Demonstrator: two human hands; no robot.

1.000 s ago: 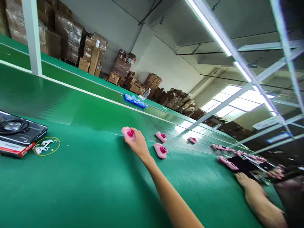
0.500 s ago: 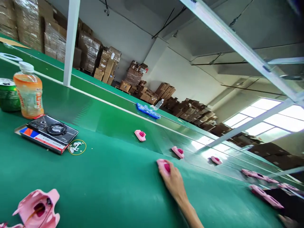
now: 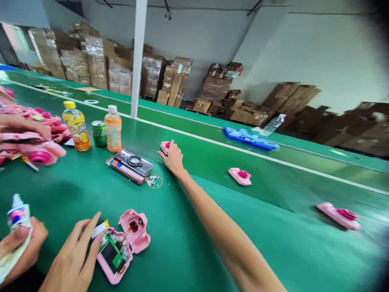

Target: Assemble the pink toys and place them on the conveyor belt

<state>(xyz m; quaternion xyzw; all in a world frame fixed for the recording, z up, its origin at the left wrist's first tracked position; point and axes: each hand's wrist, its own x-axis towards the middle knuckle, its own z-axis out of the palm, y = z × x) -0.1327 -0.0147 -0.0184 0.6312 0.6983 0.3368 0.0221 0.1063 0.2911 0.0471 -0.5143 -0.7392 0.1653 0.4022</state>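
My right hand (image 3: 174, 159) reaches forward from the lower right. Its thumb and fingers are around a small pink camera-shaped piece (image 3: 165, 147) over the green work surface. My left hand is outside the picture. At the lower left, another person's hand (image 3: 71, 255) touches a white piece beside an open pink casing (image 3: 140, 239) with a green circuit board (image 3: 117, 253). A further hand there holds a white tube (image 3: 18, 217). More pink pieces (image 3: 240, 176) (image 3: 338, 215) lie to the right of my right hand.
A black tray (image 3: 132, 162) of small parts, a green can (image 3: 99, 134) and bottles (image 3: 113, 129) (image 3: 75, 125) stand left of my arm. Another hand (image 3: 27, 125) is over piled pink parts. A blue tray (image 3: 251, 140) lies farther back. A white post (image 3: 138, 61) rises behind.
The view has swung left, bringing the bottles and other hands into sight. My right hand has moved left across the work surface with the pink piece.
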